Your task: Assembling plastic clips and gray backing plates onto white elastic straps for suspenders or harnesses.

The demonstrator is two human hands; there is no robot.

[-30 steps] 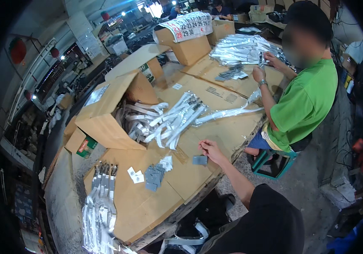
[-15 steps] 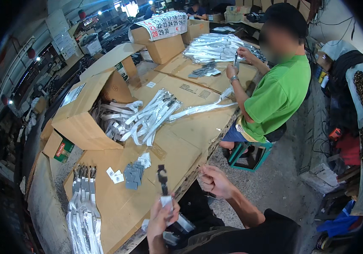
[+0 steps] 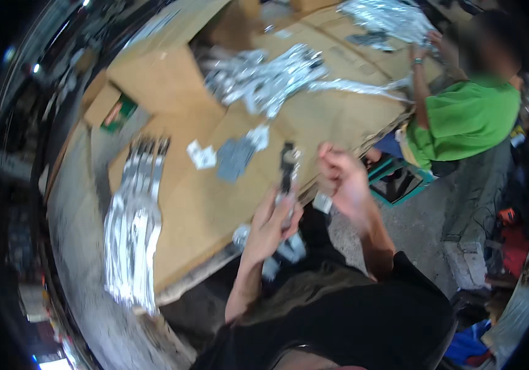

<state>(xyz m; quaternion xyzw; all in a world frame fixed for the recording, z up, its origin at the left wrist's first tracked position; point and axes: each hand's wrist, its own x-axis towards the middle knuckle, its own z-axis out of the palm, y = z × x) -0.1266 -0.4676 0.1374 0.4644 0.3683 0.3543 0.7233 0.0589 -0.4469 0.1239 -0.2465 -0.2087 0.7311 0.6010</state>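
My left hand (image 3: 270, 225) is closed round the lower part of a plastic-wrapped strap. Its black hook-shaped hanger (image 3: 287, 161) stands up above my fingers. Close by on the right, my right hand (image 3: 346, 176) is raised with its fingers curled together; motion blur hides what they may hold. A small white tag (image 3: 322, 202) shows just below that hand; I cannot tell whether it hangs from it. On the cardboard-covered table lie grey cards (image 3: 235, 159) and white tags (image 3: 201, 155). A row of wrapped white straps with black hangers (image 3: 133, 228) lies at the left.
An open cardboard box (image 3: 159, 77) lies on its side, with a heap of wrapped straps (image 3: 270, 77) spilling out. A person in a green shirt (image 3: 477, 120) sits at the table's right side on a green stool (image 3: 403, 185). More wrapped straps (image 3: 391, 18) lie at the far end.
The view has tilted down and shifted. My right hand has come nearer my left hand and the black hanger. My left hand keeps its hold on the strap.
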